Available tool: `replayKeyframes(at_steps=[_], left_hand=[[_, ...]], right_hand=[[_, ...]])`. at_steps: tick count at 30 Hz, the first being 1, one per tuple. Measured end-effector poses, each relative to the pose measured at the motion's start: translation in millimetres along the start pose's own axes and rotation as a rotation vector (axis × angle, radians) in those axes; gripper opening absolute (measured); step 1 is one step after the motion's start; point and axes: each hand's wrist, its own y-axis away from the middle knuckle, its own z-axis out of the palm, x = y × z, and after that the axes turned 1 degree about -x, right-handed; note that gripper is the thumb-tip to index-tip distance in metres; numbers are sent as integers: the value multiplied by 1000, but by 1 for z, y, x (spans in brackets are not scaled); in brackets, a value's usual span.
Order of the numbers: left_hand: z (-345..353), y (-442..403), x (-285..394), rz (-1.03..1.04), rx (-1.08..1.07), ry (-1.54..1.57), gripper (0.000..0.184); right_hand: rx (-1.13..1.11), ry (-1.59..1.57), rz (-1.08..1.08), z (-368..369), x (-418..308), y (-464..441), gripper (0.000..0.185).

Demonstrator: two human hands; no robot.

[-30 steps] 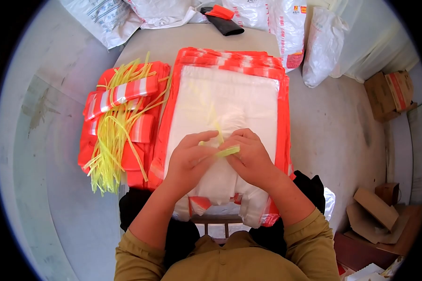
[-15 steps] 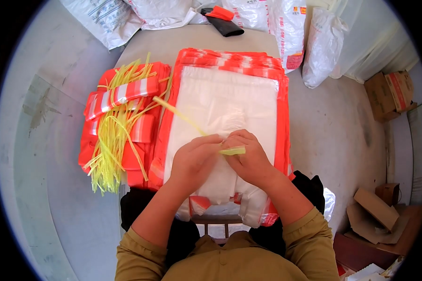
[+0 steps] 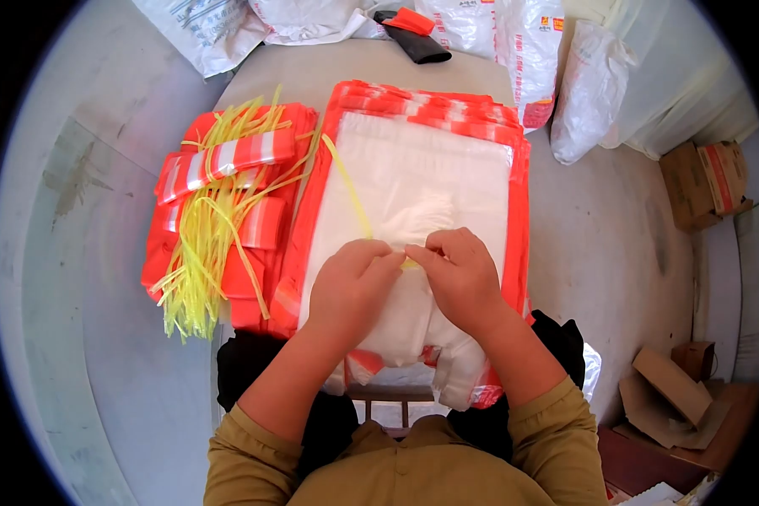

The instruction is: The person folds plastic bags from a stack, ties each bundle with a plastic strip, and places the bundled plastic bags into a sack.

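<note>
My left hand (image 3: 354, 287) and my right hand (image 3: 464, 278) meet over the middle of a stack of white plastic bags with red edges (image 3: 413, 152). Both are closed, thumbs and fingertips pinched on a yellow plastic tie strip (image 3: 350, 190). One end of the strip sticks out past my left hand toward the upper left. A short yellow bit shows between the fingertips. Beneath the hands the top bag is gathered into creases; the fingers hide most of the strip where it crosses there.
Left of the stack lie folded red-and-white bags (image 3: 266, 152) with a bunch of yellow strips (image 3: 196, 270) across them. A black and red item (image 3: 417, 38) sits at the table's far end. White sacks (image 3: 594, 88) stand behind; cardboard boxes (image 3: 704, 185) are at right.
My hands have drawn closer together at the fingertips. The strip's short end, which stuck out by my right hand, is now mostly hidden. Its long end has swung more upright.
</note>
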Motion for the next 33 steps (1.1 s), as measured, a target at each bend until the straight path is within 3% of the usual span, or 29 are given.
replayKeyframes(at_steps=[5, 10, 16, 19, 29, 33], left_hand=[[1, -3, -2, 109, 41, -33, 25], [5, -4, -5, 21, 50, 81, 20], [8, -2, -5, -62, 17, 130, 22], [5, -3, -2, -62, 24, 160, 21], [1, 3, -14, -124, 20, 64, 21], [-1, 0, -2, -267, -42, 276, 17]], right_hand=[[-69, -117, 47, -5, 9, -3, 24], [-158, -187, 37, -14, 4, -12, 18], [-109, -50, -109, -13, 4, -6, 25], [9, -118, -98, -11, 4, -11, 20], [-2, -277, 145, -12, 14, 4, 19], [42, -272, 201, -25, 13, 4, 20]])
